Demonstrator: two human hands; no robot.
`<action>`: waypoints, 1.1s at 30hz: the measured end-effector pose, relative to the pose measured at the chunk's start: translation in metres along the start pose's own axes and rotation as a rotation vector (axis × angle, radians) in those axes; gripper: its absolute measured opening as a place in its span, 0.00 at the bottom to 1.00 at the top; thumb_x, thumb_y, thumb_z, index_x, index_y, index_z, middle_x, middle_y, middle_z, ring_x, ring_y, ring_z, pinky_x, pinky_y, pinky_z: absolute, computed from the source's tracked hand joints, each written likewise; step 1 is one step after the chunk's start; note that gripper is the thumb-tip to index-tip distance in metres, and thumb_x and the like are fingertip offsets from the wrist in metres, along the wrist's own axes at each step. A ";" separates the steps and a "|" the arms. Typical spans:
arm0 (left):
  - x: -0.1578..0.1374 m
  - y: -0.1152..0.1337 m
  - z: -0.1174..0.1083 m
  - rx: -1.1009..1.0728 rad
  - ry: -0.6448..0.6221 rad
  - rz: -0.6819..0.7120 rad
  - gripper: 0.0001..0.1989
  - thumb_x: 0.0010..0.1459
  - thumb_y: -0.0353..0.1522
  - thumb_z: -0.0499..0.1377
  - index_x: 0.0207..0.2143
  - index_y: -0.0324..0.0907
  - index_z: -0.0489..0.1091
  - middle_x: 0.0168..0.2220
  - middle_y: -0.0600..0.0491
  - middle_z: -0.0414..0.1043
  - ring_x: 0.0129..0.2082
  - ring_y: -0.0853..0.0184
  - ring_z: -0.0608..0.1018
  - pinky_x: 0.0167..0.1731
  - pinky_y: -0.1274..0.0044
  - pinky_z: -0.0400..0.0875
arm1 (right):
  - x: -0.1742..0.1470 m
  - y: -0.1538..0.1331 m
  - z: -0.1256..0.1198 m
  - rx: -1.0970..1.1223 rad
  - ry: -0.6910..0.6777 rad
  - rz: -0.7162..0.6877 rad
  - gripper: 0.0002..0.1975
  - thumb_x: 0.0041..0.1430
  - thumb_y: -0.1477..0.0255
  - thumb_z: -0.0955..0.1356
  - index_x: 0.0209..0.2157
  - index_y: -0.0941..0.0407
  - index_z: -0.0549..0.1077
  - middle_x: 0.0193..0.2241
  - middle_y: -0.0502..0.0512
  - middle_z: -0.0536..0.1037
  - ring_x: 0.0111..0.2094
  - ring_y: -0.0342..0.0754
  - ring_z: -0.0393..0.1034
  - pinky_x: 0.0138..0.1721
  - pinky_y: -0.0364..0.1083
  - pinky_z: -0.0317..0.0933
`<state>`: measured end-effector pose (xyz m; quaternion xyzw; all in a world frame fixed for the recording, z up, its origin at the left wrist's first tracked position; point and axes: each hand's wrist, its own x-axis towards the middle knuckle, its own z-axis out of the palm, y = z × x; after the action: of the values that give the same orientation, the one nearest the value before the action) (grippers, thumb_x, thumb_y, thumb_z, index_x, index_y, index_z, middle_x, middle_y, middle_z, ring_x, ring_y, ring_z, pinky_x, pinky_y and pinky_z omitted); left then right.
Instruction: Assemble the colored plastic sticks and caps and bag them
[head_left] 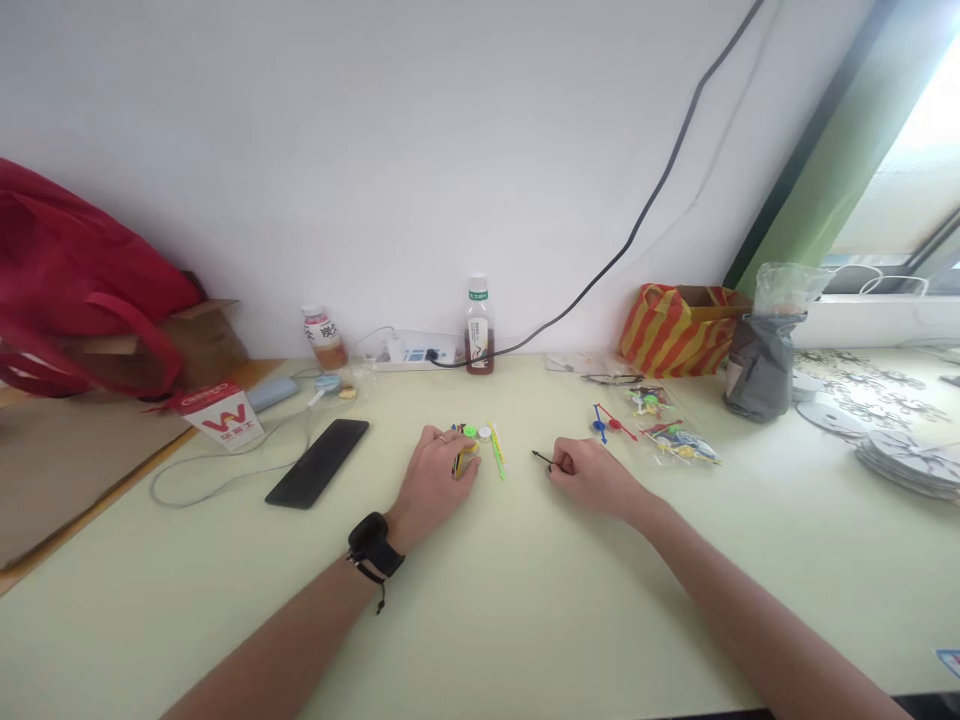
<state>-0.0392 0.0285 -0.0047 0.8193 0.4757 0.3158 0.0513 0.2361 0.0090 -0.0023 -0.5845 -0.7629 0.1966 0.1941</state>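
My right hand [589, 475] rests on the table, its fingers pinching a thin black arrow-shaped pointer [541, 456] that sticks out to the left. My left hand [439, 468] is curled over a small group of plastic parts, thumb and forefinger around a small yellow piece [471, 450]; the fingers partly hide it. Just beyond its fingertips are a green round piece [470, 431] and a white round cap [484, 434]. Yellow and green pointers [497, 450] lie between my hands. Past my right hand lie a blue pointer set [598, 425] and a red pointer set [616, 425].
Clear bags of coloured parts [679, 440] lie at right, near stacked discs [911, 462] and a grey bag [759, 365]. A black phone [319, 463] and white cable lie left. A drink bottle [479, 325] and power strip [420, 350] stand by the wall.
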 end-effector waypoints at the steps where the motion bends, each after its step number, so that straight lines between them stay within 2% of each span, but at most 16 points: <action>1: -0.001 0.001 0.000 -0.009 -0.011 0.004 0.08 0.63 0.32 0.60 0.42 0.44 0.78 0.43 0.49 0.80 0.46 0.54 0.72 0.47 0.64 0.68 | 0.001 0.001 0.000 -0.016 -0.001 0.008 0.06 0.56 0.77 0.66 0.27 0.54 0.65 0.24 0.47 0.72 0.26 0.43 0.63 0.27 0.43 0.49; 5: -0.004 0.006 0.001 -0.052 -0.060 0.022 0.06 0.64 0.32 0.59 0.41 0.44 0.76 0.41 0.51 0.79 0.47 0.55 0.72 0.48 0.64 0.69 | 0.008 0.009 -0.004 -0.220 0.079 0.074 0.04 0.60 0.75 0.66 0.30 0.54 0.68 0.28 0.49 0.76 0.29 0.44 0.67 0.29 0.43 0.48; 9: -0.007 0.013 0.000 -0.098 -0.101 0.070 0.07 0.65 0.32 0.59 0.43 0.46 0.76 0.43 0.52 0.78 0.48 0.56 0.72 0.51 0.63 0.68 | 0.020 0.027 -0.009 -0.379 0.185 0.183 0.05 0.64 0.75 0.64 0.34 0.55 0.72 0.32 0.55 0.79 0.34 0.50 0.71 0.30 0.46 0.47; 13: -0.008 0.016 0.000 -0.136 -0.137 0.129 0.06 0.66 0.32 0.59 0.41 0.46 0.76 0.43 0.51 0.77 0.47 0.57 0.72 0.52 0.63 0.68 | 0.026 0.042 -0.010 -0.418 0.255 0.220 0.09 0.67 0.76 0.62 0.38 0.56 0.74 0.40 0.61 0.80 0.42 0.56 0.73 0.34 0.48 0.55; 15: -0.009 0.016 0.001 -0.146 -0.142 0.128 0.06 0.65 0.31 0.59 0.42 0.46 0.76 0.43 0.52 0.78 0.48 0.57 0.72 0.53 0.63 0.67 | 0.025 0.042 -0.008 -0.410 0.317 0.144 0.10 0.67 0.76 0.62 0.43 0.56 0.75 0.45 0.62 0.79 0.48 0.58 0.72 0.40 0.51 0.61; 18: -0.010 0.016 0.003 -0.156 -0.155 0.123 0.07 0.65 0.31 0.59 0.45 0.46 0.75 0.42 0.52 0.79 0.49 0.56 0.72 0.56 0.61 0.66 | 0.018 0.032 0.001 -0.279 0.357 -0.150 0.15 0.67 0.75 0.64 0.53 0.56 0.73 0.51 0.62 0.78 0.54 0.58 0.70 0.53 0.55 0.64; 21: -0.011 0.017 0.003 -0.177 -0.203 0.142 0.11 0.66 0.32 0.59 0.50 0.46 0.74 0.45 0.50 0.78 0.52 0.55 0.71 0.56 0.60 0.67 | 0.008 0.012 0.013 -0.114 0.222 -0.454 0.21 0.69 0.70 0.65 0.62 0.53 0.68 0.59 0.60 0.74 0.60 0.56 0.66 0.62 0.56 0.60; 23: -0.012 0.019 0.001 -0.190 -0.237 0.159 0.14 0.65 0.32 0.59 0.53 0.46 0.73 0.47 0.49 0.77 0.54 0.54 0.70 0.55 0.60 0.68 | 0.002 0.000 0.020 -0.079 0.112 -0.550 0.23 0.71 0.67 0.64 0.65 0.50 0.66 0.64 0.58 0.71 0.64 0.57 0.63 0.64 0.58 0.58; 27: -0.013 0.021 -0.001 -0.193 -0.262 0.171 0.16 0.66 0.32 0.59 0.55 0.46 0.72 0.47 0.48 0.77 0.55 0.54 0.70 0.56 0.60 0.69 | -0.001 -0.007 0.026 -0.070 0.055 -0.550 0.24 0.74 0.65 0.61 0.67 0.50 0.64 0.65 0.59 0.69 0.66 0.59 0.60 0.65 0.61 0.57; 33: -0.011 0.019 0.002 -0.179 -0.249 0.176 0.12 0.71 0.31 0.53 0.51 0.47 0.73 0.46 0.51 0.79 0.54 0.56 0.70 0.57 0.60 0.67 | 0.002 0.003 0.020 -0.074 0.124 -0.437 0.17 0.70 0.67 0.64 0.56 0.55 0.74 0.56 0.61 0.78 0.57 0.58 0.71 0.58 0.58 0.66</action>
<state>-0.0281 0.0099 -0.0041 0.8827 0.3623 0.2563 0.1547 0.2270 0.0105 -0.0209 -0.4229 -0.8648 0.0854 0.2568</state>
